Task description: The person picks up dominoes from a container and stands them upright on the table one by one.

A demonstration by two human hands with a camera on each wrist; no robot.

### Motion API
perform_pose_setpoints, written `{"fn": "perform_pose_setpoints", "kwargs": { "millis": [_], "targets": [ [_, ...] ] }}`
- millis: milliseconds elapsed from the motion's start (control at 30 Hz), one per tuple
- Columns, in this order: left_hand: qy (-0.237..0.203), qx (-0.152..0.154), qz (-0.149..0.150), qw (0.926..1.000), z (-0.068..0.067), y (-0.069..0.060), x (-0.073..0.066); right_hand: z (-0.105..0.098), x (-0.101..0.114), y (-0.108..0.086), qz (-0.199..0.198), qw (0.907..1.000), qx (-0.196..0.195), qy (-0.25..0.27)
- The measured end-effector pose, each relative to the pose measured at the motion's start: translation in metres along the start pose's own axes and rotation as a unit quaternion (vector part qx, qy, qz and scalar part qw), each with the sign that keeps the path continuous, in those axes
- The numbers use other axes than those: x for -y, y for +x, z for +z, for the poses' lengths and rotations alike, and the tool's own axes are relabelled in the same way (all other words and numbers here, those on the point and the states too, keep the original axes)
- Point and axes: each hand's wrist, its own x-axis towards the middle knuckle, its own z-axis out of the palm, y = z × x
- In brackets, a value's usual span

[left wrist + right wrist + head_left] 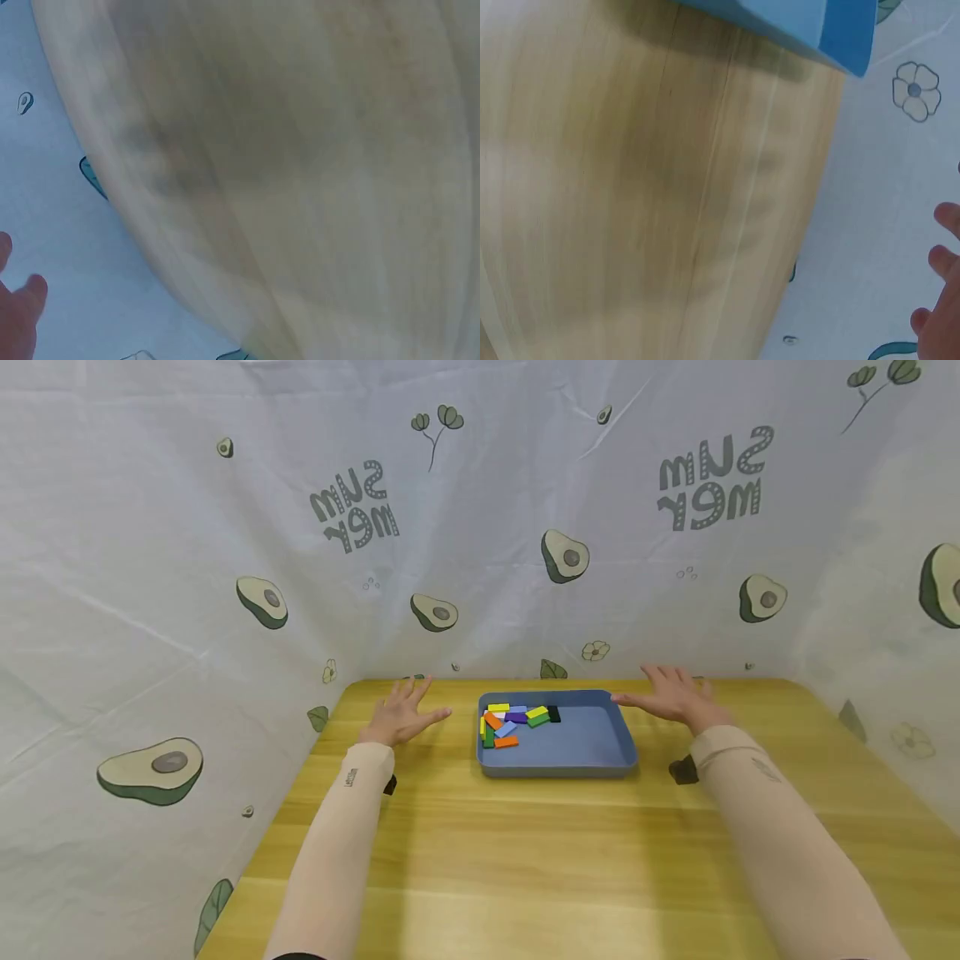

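Note:
A shallow blue-grey tray [577, 770] lies on the table between the two hands. Small coloured blocks [506, 728] in orange, yellow, green, blue, purple, white and black are gathered in its left half. To the left of the tray, my left hand [397, 717] hovers with fingers spread, holding nothing. My right hand [671, 695] is held beside the tray's far right corner, fingers extended, thumb towards the rim; whether it touches the rim I cannot tell. In the right wrist view, the tray [780, 22] shows at the top, and only fingertips of the right hand [941, 300] appear.
The wooden table [525, 852] extends towards me. A white curtain [487, 527] printed with avocados and flowers hangs behind the table and along its left and right sides. A dark wrist device [684, 770] sits under the right sleeve.

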Motion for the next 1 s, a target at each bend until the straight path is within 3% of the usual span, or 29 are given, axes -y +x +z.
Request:
{"fn": "perform_pose_setpoints", "kwargs": {
  "millis": [133, 467, 667, 1000],
  "targets": [
    [-0.056, -0.009, 0.029, 0.9979, 0.006, -0.002, 0.0, 0.001, 0.01, 0.006, -0.011, 0.9998, -0.004, 0.013],
    [-0.175, 0.003, 0.045, 0.9834, 0.023, -0.003, -0.009, 0.013, 0.023, 0.018, -0.053, 0.9955, 0.003, 0.078],
    [-0.211, 0.017, 0.034, 0.9767, 0.034, -0.006, -0.015, 0.022, 0.03, 0.024, -0.072, 0.9908, 0.019, 0.112],
    [-0.251, 0.016, 0.052, 0.9665, 0.047, -0.005, -0.032, 0.044, 0.051, 0.043, -0.075, 0.9865, 0.033, 0.142]
  ]
}}
